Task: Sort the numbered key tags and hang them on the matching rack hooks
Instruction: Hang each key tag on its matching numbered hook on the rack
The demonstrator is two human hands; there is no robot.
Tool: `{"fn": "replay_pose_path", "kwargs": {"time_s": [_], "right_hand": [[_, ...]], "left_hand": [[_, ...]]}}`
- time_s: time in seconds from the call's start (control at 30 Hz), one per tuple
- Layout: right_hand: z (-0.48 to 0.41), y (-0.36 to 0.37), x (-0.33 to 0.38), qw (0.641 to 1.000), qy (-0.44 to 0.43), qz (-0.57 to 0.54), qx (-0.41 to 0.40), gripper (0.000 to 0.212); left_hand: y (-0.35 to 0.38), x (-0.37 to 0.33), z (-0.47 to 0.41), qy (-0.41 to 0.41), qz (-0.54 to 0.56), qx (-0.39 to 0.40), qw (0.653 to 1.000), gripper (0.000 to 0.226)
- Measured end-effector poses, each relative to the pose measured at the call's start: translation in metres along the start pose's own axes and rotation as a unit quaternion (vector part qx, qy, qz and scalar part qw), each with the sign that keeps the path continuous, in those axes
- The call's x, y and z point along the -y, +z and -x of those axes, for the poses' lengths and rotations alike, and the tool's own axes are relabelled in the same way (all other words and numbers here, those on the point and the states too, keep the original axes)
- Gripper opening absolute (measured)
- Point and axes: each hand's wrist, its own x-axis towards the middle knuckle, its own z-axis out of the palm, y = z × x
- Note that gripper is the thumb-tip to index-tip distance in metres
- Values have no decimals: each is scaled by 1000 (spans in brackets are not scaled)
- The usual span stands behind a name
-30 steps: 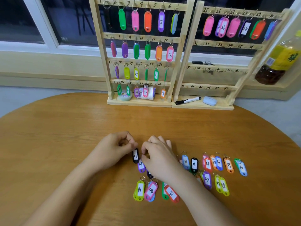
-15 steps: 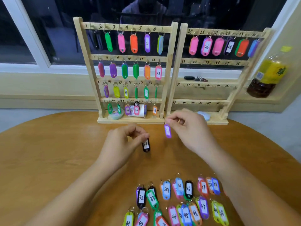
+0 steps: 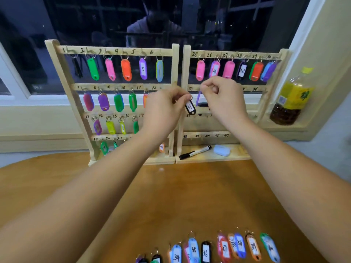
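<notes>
In front of the right rack's second rail, I see the black tag marked 31 dangling from the left hand, pinched by its ring. Just beside it the right hand pinches a purple tag, turned edge-on, so I cannot read its number. Both hands hide several rail numbers and part of the left rack. Loose tags on the surface are cut off below.

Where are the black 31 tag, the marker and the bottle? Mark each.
black 31 tag (image 3: 190, 107), head view, on its white label.
marker (image 3: 197, 151), head view, mid-barrel.
bottle (image 3: 294, 95), head view, on its yellow label.
</notes>
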Motion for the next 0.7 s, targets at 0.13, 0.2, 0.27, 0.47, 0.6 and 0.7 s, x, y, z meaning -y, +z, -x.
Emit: {"fn": "replay_pose_path", "kwargs": {"time_s": [0.13,0.2,0.27,0.47,0.6,0.7], "right_hand": [[-9,6,-6,1000,8,10,7,15],[-8,6,-6,1000,2,28,12,15],[-7,6,-4,999,-2,38,18,16],[-7,4,-5,999,22,32,27,15],[1,-1,-7,999,30,2,24,17],[10,-4,-9,1000,27,3,8,15]], "left_hand": [[13,-10,-20,18,-3,-5,1000,12],[19,-14,-25,21,-4,-8,1000,13],[23,-18,-29,25,-10,-22,999,14],[27,-22,-40,-6,-18,-3,1000,16],[27,-24,-44,-21,-21,19,999,18],[24,-25,-45,-27,-22,36,999,19]]}}
